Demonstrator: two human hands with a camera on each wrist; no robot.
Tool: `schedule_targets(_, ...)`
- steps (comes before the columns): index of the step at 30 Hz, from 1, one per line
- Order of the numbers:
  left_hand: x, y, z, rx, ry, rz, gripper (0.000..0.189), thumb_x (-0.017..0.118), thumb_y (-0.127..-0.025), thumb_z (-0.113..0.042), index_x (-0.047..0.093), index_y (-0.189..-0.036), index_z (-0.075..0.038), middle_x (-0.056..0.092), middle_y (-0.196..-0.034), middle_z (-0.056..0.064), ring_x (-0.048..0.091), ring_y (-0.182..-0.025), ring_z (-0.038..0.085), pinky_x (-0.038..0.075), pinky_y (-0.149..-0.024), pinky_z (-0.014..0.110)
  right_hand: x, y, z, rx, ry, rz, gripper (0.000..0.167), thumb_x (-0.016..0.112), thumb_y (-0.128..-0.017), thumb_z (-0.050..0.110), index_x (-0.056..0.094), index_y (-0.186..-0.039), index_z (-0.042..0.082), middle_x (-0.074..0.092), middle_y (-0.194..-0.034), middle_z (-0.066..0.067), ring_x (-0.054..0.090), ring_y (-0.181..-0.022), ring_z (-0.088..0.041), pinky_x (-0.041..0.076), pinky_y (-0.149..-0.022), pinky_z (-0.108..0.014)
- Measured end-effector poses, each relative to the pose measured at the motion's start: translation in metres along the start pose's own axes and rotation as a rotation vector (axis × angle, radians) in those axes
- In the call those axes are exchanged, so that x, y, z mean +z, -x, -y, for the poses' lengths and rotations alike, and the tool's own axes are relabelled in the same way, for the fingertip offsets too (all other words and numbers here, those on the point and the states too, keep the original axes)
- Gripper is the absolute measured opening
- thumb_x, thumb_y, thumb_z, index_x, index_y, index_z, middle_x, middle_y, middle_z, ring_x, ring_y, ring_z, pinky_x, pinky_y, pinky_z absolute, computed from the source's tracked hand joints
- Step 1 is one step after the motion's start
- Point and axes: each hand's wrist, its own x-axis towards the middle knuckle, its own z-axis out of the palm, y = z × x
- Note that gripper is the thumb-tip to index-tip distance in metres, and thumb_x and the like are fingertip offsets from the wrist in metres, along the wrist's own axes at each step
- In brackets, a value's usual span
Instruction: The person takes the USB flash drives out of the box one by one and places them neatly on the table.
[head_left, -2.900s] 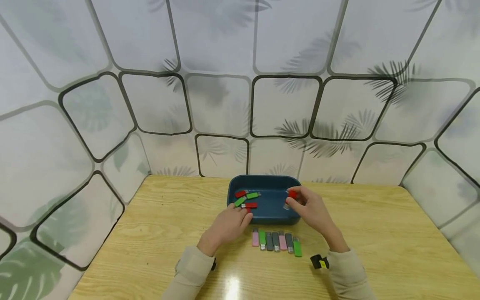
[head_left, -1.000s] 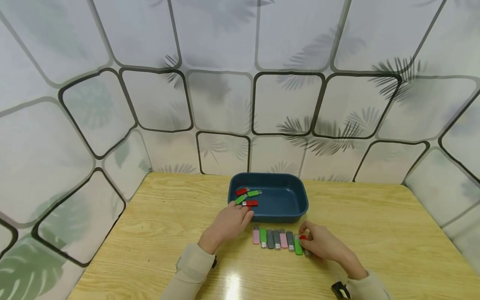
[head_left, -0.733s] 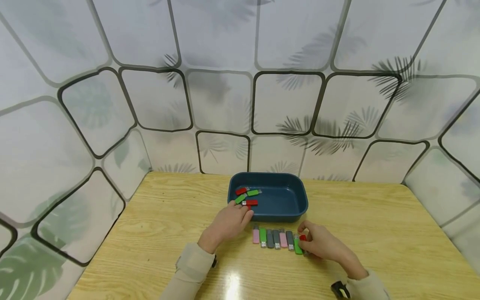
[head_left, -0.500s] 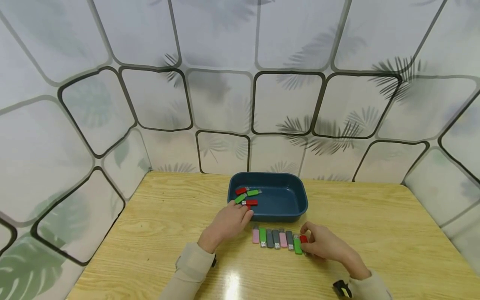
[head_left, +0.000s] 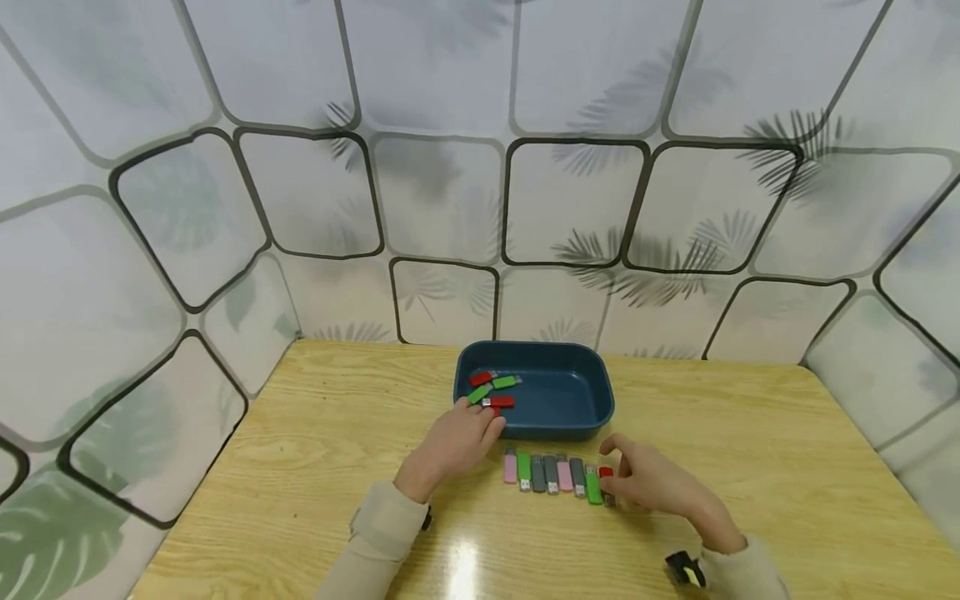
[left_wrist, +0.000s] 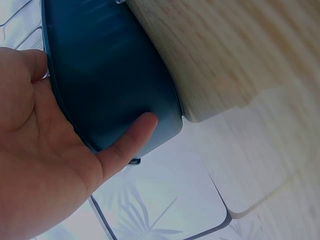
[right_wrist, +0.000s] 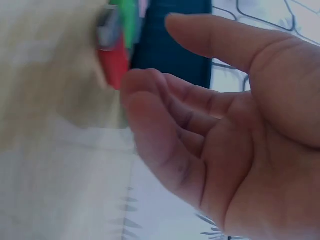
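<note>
My left hand (head_left: 456, 442) holds the near-left wall of a dark blue plastic bin (head_left: 558, 432). In the left wrist view the thumb lies along the bin's outer side, and the other fingers go over the rim. Inside the bin, at its left, lie red and green USB sticks (head_left: 505, 382), one red stick partly hidden by the fingers. In front of it several pink, green and grey USB sticks (head_left: 551, 473) form a row. A red USB stick (head_left: 607, 483) ends this row at the right. Beside it my right hand (head_left: 660, 485) has thumb and fingers apart, with nothing between them.
Everything stands on a light wooden table (head_left: 315, 442). White panels with a leaf pattern (head_left: 442, 200) enclose its back and sides. A black wrist device (head_left: 684, 568) sits at the right sleeve.
The right hand has brought a red USB stick out of the bin to the row's right end, then let it go and spread its fingers. The left hand stays at the bin.
</note>
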Motion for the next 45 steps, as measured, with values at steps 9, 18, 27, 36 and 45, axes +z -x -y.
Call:
schedule_targets(9, -0.004, -0.001, 0.001, 0.002, 0.003, 0.029, 0.035, 0.037, -0.109, -0.028, 0.066, -0.104, -0.008, 0.071, -0.104, 0.008, 0.065, -0.103, 0.024, 0.039, -0.107, 0.043, -0.012, -0.007, 0.018, -0.116, 0.028, -0.130, 0.029, 0.063, -0.097, 0.016, 0.057, -0.118, -0.004, 0.057, -0.070, -0.002, 0.049, -0.053, -0.010, 0.044, -0.051, -0.027)
schedule_targets(18, -0.006, 0.005, -0.003, -0.049, 0.089, 0.014, 0.035, 0.039, -0.109, -0.029, 0.065, -0.108, -0.006, 0.059, -0.113, 0.015, 0.051, -0.098, 0.027, 0.047, -0.087, 0.040, -0.023, -0.035, 0.056, -0.184, 0.117, -0.215, 0.028, 0.063, -0.098, 0.017, 0.056, -0.121, 0.003, 0.058, -0.078, 0.000, 0.048, -0.054, -0.012, 0.043, -0.053, -0.029)
schedule_targets(27, -0.010, 0.001, -0.002, -0.078, 0.100, -0.109, 0.021, 0.048, -0.106, -0.027, 0.061, -0.098, -0.011, 0.049, -0.123, 0.018, 0.047, -0.104, 0.032, 0.050, -0.075, 0.043, -0.029, -0.089, 0.092, -0.152, 0.300, -0.200, 0.029, 0.064, -0.097, 0.019, 0.058, -0.123, 0.008, 0.063, -0.101, -0.008, 0.055, -0.062, -0.014, 0.045, -0.058, -0.032)
schedule_targets(36, -0.010, 0.002, -0.001, -0.158, 0.108, -0.152, 0.046, 0.058, -0.101, -0.032, 0.053, -0.138, -0.005, 0.024, -0.153, 0.035, 0.023, -0.142, 0.052, 0.036, -0.108, 0.058, -0.015, -0.145, 0.109, -0.141, 0.641, -0.155, 0.030, 0.066, -0.093, 0.013, 0.062, -0.123, 0.007, 0.059, -0.115, -0.013, 0.059, -0.080, -0.021, 0.049, -0.062, -0.035)
schedule_targets(45, -0.012, 0.003, 0.001, -0.362, 0.333, -0.043, 0.084, 0.055, -0.102, -0.042, 0.010, -0.157, 0.003, 0.009, -0.157, 0.038, 0.015, -0.146, 0.051, 0.026, -0.115, 0.055, 0.010, -0.182, 0.118, -0.096, 0.757, -0.047, 0.044, 0.068, -0.095, 0.019, 0.056, -0.137, 0.012, 0.050, -0.140, -0.018, 0.067, -0.090, -0.029, 0.054, -0.077, -0.044)
